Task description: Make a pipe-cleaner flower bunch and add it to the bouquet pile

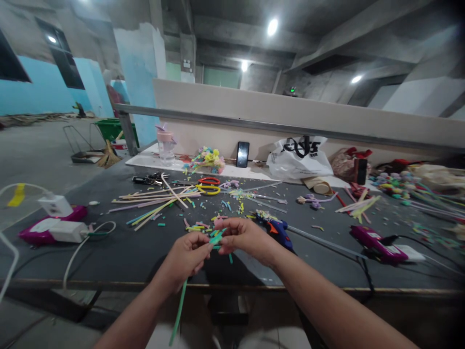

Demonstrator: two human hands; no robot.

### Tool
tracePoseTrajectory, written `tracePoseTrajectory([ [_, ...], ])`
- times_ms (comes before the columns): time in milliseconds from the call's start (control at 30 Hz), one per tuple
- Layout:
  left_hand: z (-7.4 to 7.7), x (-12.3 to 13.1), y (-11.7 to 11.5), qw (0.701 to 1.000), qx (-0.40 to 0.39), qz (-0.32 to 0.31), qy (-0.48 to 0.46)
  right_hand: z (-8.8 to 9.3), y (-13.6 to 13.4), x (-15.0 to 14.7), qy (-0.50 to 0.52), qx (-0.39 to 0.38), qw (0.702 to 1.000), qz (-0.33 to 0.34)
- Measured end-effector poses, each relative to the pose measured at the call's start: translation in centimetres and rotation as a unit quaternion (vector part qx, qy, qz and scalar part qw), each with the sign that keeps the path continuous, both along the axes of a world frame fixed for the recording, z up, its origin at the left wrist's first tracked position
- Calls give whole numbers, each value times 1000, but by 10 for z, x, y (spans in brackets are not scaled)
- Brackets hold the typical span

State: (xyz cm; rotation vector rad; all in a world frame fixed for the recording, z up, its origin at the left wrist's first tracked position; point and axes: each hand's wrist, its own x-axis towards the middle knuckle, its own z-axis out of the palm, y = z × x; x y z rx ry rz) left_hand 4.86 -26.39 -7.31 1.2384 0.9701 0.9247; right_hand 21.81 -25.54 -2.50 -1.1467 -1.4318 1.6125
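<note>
Both hands meet low over the front of the dark table. My left hand [189,254] is closed in a pinch on a green pipe cleaner [178,310], whose long end hangs below the table edge. Short green pieces [217,237] show between the fingertips, and their exact shape is partly hidden. My right hand [242,238] pinches the same green work from the right. Just right of that hand lies a blue glue gun [280,233] with an orange trigger and a long clear glue stick. Cut pipe cleaner bits [198,227] lie beyond the fingers.
Pipe cleaners [156,201], red-handled pliers [209,181] and yellow-handled scissors [208,190] lie behind. Purple power strips [54,228] [379,245] with cables sit at both sides. A phone [242,154], a bottle [166,148] and a white bag [300,157] stand along the partition.
</note>
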Motion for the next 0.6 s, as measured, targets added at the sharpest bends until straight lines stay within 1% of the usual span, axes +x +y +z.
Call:
tracePoseTrajectory([
  [167,4,-1,2,999,-28,-20,-10,-5,2,-2,-16,34,999,-26],
  [300,5,-1,2,999,-47,-23,-14,-6,3,-4,-43,33,998,-44],
  [467,5,-1,2,999,-45,-21,-17,-6,3,-6,-73,41,995,-56],
  [600,7,0,1,999,-46,-20,-12,-8,3,-6,-83,60,992,-69],
])
